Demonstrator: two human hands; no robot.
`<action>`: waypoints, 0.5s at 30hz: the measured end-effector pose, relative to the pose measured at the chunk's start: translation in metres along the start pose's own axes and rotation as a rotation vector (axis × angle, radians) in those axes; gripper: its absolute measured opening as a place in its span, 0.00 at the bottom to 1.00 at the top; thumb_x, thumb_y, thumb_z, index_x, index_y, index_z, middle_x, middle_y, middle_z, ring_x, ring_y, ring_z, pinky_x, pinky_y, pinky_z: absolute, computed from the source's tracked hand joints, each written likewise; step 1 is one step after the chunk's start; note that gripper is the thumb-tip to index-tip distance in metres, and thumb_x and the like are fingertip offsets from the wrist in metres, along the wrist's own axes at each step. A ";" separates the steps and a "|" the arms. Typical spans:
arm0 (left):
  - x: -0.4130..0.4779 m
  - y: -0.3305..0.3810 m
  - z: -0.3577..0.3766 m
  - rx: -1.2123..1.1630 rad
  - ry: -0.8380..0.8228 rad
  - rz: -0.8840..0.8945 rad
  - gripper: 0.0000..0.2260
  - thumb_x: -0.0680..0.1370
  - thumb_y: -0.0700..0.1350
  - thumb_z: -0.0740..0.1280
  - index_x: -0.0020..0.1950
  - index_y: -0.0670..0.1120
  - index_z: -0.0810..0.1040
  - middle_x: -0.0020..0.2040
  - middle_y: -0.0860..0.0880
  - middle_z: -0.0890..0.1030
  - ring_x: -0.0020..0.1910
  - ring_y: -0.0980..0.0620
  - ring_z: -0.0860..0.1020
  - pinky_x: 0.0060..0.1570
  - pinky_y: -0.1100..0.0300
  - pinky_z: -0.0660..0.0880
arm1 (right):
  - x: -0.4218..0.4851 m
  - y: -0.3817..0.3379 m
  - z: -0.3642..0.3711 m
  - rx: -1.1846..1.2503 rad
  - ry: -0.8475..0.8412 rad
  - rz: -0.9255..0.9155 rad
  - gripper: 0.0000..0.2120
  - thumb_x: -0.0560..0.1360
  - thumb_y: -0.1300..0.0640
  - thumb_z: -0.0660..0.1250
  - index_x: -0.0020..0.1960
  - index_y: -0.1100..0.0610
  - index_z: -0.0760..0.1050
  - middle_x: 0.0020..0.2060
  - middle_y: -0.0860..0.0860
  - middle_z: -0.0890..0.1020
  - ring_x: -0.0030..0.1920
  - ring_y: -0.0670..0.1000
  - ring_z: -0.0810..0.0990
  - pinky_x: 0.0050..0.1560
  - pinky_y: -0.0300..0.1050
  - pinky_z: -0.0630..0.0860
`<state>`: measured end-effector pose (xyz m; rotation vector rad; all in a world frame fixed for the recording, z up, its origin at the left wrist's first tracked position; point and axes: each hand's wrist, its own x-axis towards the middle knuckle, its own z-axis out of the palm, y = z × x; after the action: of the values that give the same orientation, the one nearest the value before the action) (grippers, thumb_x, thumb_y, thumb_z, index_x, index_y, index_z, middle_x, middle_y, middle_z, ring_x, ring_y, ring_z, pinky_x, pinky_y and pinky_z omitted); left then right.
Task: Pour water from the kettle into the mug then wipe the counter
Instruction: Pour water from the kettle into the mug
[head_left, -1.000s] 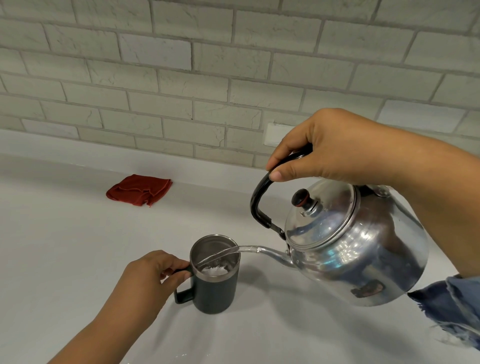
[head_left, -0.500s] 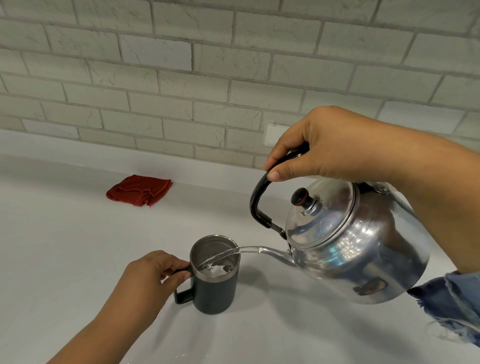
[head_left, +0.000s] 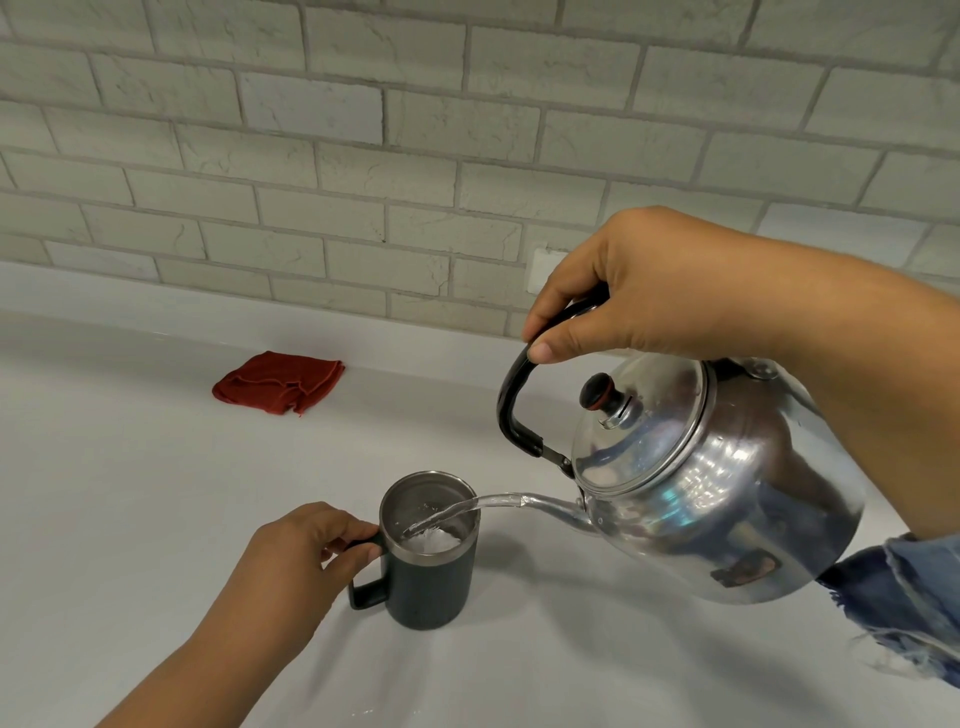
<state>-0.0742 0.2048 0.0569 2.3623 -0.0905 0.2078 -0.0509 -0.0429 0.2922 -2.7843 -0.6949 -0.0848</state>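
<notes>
My right hand (head_left: 649, 291) grips the tilted kettle (head_left: 717, 483), water streaming into the mug (head_left: 431, 577); my left hand (head_left: 301, 561) clasps its handle

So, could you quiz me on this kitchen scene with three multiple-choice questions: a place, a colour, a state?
1. What is the kettle doing? A) pouring water into the mug B) standing upright C) lying on its side
2. Where is the cloth? A) inside the mug B) on the counter near the wall C) under the kettle
3. What colour is the cloth? A) blue B) yellow C) red
Answers: 1 A, water runs from its spout into the mug; 2 B, it lies by the wall; 3 C, plainly red.
</notes>
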 end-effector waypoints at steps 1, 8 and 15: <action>0.000 0.000 0.000 -0.001 0.000 0.000 0.05 0.72 0.45 0.73 0.45 0.55 0.84 0.41 0.57 0.82 0.41 0.56 0.80 0.44 0.63 0.75 | 0.000 0.000 0.000 0.001 -0.001 0.000 0.09 0.64 0.40 0.73 0.44 0.40 0.83 0.40 0.38 0.84 0.43 0.36 0.78 0.47 0.38 0.76; 0.001 -0.001 0.001 0.005 -0.004 0.005 0.05 0.72 0.45 0.72 0.44 0.56 0.84 0.41 0.58 0.81 0.40 0.58 0.79 0.41 0.71 0.71 | 0.001 -0.001 0.001 0.008 -0.010 0.002 0.08 0.65 0.41 0.74 0.43 0.40 0.83 0.39 0.38 0.84 0.43 0.33 0.77 0.45 0.36 0.75; 0.001 -0.003 0.002 0.007 -0.003 0.009 0.06 0.72 0.45 0.73 0.44 0.56 0.84 0.40 0.59 0.81 0.40 0.57 0.80 0.40 0.71 0.70 | 0.002 -0.001 0.002 0.002 -0.011 -0.003 0.09 0.65 0.42 0.74 0.45 0.41 0.83 0.38 0.37 0.83 0.44 0.31 0.76 0.43 0.34 0.73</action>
<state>-0.0726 0.2059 0.0539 2.3698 -0.1018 0.2094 -0.0495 -0.0404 0.2905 -2.7838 -0.7009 -0.0687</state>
